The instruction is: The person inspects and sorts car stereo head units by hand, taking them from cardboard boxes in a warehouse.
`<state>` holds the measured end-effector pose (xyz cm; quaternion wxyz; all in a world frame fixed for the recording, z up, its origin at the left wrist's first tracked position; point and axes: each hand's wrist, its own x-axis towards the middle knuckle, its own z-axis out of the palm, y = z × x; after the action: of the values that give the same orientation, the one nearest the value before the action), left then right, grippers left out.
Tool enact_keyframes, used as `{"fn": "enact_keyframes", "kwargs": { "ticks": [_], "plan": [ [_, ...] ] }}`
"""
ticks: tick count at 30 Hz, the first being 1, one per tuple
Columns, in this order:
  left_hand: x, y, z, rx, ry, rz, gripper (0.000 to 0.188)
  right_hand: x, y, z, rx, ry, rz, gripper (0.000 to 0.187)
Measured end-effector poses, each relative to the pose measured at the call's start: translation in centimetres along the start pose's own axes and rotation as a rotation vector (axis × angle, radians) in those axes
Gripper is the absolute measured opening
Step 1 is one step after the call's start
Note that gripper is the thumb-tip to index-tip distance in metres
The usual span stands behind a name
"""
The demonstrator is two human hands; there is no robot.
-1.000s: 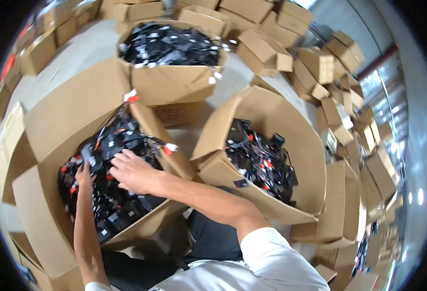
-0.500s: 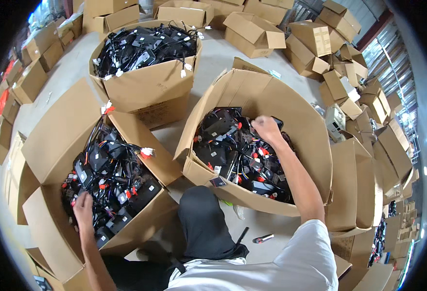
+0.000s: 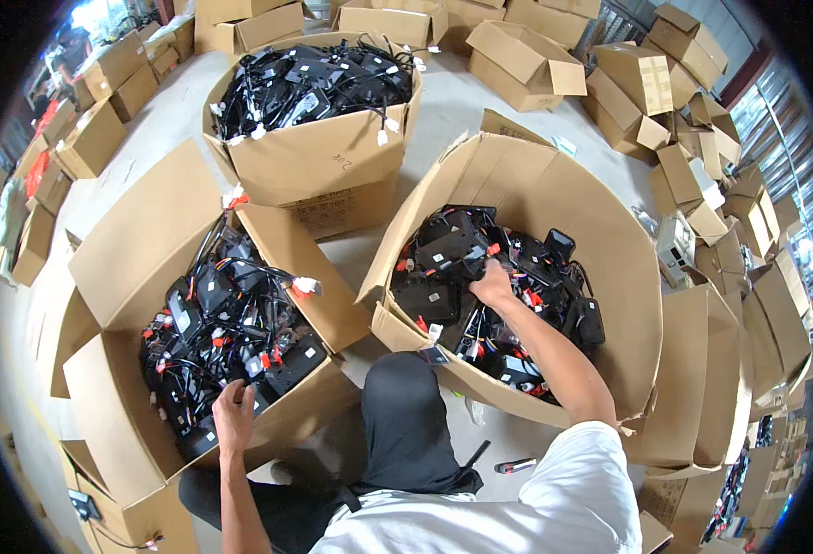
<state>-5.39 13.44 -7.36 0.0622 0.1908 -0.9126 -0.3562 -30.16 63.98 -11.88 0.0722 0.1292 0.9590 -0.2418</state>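
Observation:
Two large cardboard boxes stand in front of me, filled with black boxy devices and tangled cables with white and red plugs. My left hand [image 3: 232, 414] is over the near part of the left box [image 3: 120, 406], next to the black devices [image 3: 215, 288]. Its fingers are bent but apart, and nothing shows in them. Inside the right box [image 3: 600, 240], my right hand [image 3: 492, 282] reaches down among the cables and black devices [image 3: 443, 245]. Its fingers are closed; what they grip is hidden in the dark pile. A flat black device [image 3: 584, 323] rests against that box's right wall.
A third full box [image 3: 314, 166] of black devices stands behind these two. A red-and-black knife-like tool [image 3: 515, 466] lies on the floor by my knee [image 3: 402, 406]. Many cardboard boxes [image 3: 526, 69] line the far side and the right.
My left hand has moved right, toward the left box's near edge. My right hand has gone left and lower into the right box's pile. The whole view has shifted slightly.

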Motion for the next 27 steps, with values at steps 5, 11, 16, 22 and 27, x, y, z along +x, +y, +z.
{"fn": "enact_keyframes", "kwargs": {
  "ticks": [5,11,16,22,27],
  "plan": [
    [-0.5,0.3,-0.4,0.0,0.04,-0.009,0.032,-1.0,-0.4,-3.3,0.316,-0.133,-0.044,0.028],
    [-0.1,0.7,0.2,-0.018,0.019,-0.007,0.033,-6.7,-5.2,-13.8,0.459,0.038,-0.495,0.009],
    [-0.6,0.4,-0.3,0.003,0.049,-0.002,0.033,-13.0,-11.7,-25.0,0.945,0.296,-0.378,0.012],
    [-0.9,0.5,-0.6,-0.163,0.059,0.033,0.027,-16.6,-17.7,-29.4,1.013,0.17,-0.606,0.012],
    [-2.4,6.0,1.7,-0.536,0.073,0.2,0.024,-18.8,-23.4,-27.9,1.063,0.008,-0.724,0.014]
  ]
}}
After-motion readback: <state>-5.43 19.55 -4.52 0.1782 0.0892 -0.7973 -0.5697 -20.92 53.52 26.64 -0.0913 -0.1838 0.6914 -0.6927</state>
